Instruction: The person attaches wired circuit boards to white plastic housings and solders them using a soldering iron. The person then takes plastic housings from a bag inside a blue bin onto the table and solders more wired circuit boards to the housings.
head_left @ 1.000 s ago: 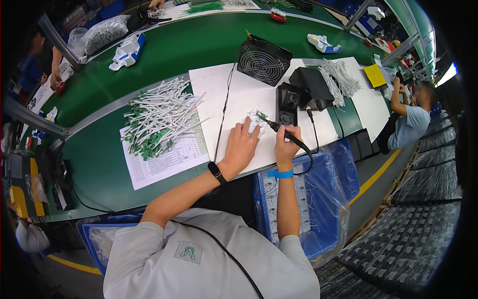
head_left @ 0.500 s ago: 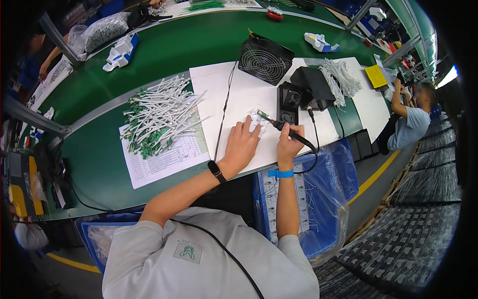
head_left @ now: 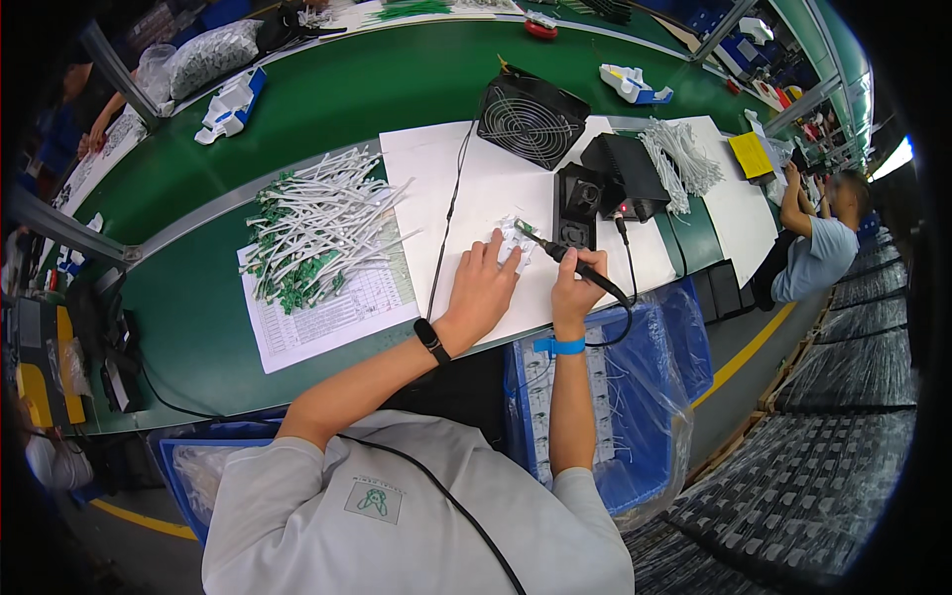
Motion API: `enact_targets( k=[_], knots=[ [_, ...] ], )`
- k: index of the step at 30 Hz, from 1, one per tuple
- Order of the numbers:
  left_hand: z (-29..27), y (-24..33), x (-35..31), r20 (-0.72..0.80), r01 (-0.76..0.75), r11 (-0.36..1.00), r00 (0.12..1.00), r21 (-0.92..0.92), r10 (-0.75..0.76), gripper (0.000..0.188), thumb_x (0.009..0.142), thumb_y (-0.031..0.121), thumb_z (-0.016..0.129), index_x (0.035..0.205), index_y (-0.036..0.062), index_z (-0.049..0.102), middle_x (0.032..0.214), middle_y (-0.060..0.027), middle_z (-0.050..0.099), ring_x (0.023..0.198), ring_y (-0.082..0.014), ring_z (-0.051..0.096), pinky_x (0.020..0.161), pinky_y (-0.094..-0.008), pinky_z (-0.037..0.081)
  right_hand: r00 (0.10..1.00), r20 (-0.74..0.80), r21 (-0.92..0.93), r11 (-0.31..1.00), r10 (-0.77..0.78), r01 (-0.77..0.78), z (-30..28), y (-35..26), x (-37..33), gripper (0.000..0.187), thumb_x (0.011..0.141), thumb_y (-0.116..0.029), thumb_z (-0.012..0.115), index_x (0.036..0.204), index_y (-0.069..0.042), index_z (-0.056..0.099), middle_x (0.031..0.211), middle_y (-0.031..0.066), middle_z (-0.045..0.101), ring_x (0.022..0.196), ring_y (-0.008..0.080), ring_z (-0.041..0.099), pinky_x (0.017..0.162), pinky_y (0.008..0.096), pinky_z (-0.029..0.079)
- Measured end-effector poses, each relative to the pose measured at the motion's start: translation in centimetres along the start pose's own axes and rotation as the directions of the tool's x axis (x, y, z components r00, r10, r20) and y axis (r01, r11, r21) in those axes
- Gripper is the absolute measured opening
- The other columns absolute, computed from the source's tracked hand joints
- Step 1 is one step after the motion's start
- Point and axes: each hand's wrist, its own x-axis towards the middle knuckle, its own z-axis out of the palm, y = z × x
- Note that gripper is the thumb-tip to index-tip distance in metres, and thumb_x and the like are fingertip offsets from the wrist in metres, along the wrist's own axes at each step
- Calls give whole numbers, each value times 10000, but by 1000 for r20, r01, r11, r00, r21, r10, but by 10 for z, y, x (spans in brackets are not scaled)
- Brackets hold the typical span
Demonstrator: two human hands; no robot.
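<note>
My right hand [head_left: 577, 295] is closed around a soldering iron [head_left: 547, 245] like a pen. Its tip reaches a small white part with a green piece [head_left: 516, 236] lying on the white sheet. My left hand [head_left: 483, 288] lies palm down, with its fingertips holding that part from the near left side. Fine detail where the tip meets the part is too small to make out. Just right of the part is a black iron stand [head_left: 575, 203], next to a black power box [head_left: 625, 177]. A black fan [head_left: 534, 119] stands behind.
White cables with green ends [head_left: 317, 228] lie piled on a printed sheet [head_left: 327, 332] at left. More white cables [head_left: 681, 159] lie right of the box. A blue bin [head_left: 635, 397] sits below the bench edge. Beyond runs a green belt [head_left: 397, 79]. A co-worker [head_left: 818, 238] is at right.
Both hands and the iron stay nearly in place. The white-and-blue trays on the far belt have shifted slightly left. A small red light now shows on the power box.
</note>
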Motion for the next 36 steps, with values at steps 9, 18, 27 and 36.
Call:
enact_targets(
  k=[9,18,27,36],
  knots=[
    [-3,1,1,-7,-3,1000,1000,-6,3,434,862,158,694,1268,10,654,1369,-284,533,1035,-319,538,864,-387,463,997,76,51,999,1,-5,-1,0,0,184,928,-42,680,855,-23,512,704,32,526,647,81,475,595,240,386],
    [-2,0,1,2,1,1000,1000,-3,-1,423,871,158,686,1268,14,655,1375,-283,532,1032,-317,536,865,-387,459,1000,24,20,1000,14,-15,2,-3,1,181,939,-61,677,866,-22,516,731,35,528,679,97,497,623,256,417],
    [-1,1,0,-8,-2,1000,1000,-1,2,423,873,165,688,1267,15,657,1380,-280,529,1032,-313,533,862,-384,459,999,3,-2,999,43,-43,3,1,1,179,956,-88,661,875,-31,512,796,28,514,738,107,476,680,267,419],
    [-2,0,0,3,-2,1000,1000,-2,2,425,868,161,691,1266,15,657,1385,-284,524,1031,-317,525,865,-391,453,986,-163,77,995,-45,58,3,-3,3,155,960,-66,597,873,-39,472,730,30,461,676,111,421,625,276,353]
  ],
)
